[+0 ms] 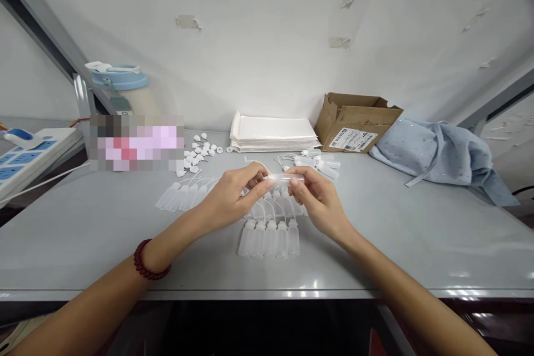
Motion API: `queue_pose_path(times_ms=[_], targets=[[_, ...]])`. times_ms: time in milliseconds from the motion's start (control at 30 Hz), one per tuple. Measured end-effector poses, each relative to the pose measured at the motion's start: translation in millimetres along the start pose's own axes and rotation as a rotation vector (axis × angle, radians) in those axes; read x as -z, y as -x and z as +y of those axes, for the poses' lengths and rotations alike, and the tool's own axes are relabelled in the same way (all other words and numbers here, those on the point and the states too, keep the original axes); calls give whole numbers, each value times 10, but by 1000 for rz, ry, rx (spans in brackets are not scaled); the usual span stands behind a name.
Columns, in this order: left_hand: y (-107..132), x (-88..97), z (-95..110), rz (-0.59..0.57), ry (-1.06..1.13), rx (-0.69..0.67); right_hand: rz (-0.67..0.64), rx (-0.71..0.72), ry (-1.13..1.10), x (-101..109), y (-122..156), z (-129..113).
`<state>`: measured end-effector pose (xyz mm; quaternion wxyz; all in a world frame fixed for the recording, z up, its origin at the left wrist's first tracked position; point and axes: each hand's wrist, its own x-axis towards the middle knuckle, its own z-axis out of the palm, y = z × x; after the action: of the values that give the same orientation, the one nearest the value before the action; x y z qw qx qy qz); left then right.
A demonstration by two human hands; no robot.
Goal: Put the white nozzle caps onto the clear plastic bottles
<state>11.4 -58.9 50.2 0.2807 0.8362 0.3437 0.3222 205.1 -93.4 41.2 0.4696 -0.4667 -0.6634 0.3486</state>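
Observation:
Above the middle of the table, both hands hold one small translucent plastic bottle (284, 178), which lies sideways. My left hand (236, 189) is closed round its white cap end, where a thin bent tube sticks out. The fingers of my right hand (316, 194) pinch the bottle's body. Just below, a row of similar bottles (270, 238) with thin curved tubes lies on the table, and another row behind it is partly hidden by the hands. More capped bottles (179, 197) lie left of my left hand. Further bottles (327, 167) lie loosely behind my right hand.
Loose white caps (202, 150) are scattered at the back left. A stack of white sheets or envelopes (275, 133) and an open cardboard box (356, 122) stand by the wall. Light blue cloth (438, 150) lies right. A power strip (37, 150) and a blue-lidded cup (123, 86) are left.

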Motion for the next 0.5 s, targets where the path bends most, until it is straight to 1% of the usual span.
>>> queue_pose_path(times_ms=[133,233,300,400,500], targets=[[5,9,46,-69,93,33,30,281,288,-22,25,48],[8,5,68,-96,138,79,113,553,498,-37,7,101],[11,-7,86,-94,175,138,165,695,615,-52,-3,126],[20,-47,107,-87,237,206,191,786,733,-83,5,150],[25,-82,106,-89,240,211,187,788,751,-114,34,165]])
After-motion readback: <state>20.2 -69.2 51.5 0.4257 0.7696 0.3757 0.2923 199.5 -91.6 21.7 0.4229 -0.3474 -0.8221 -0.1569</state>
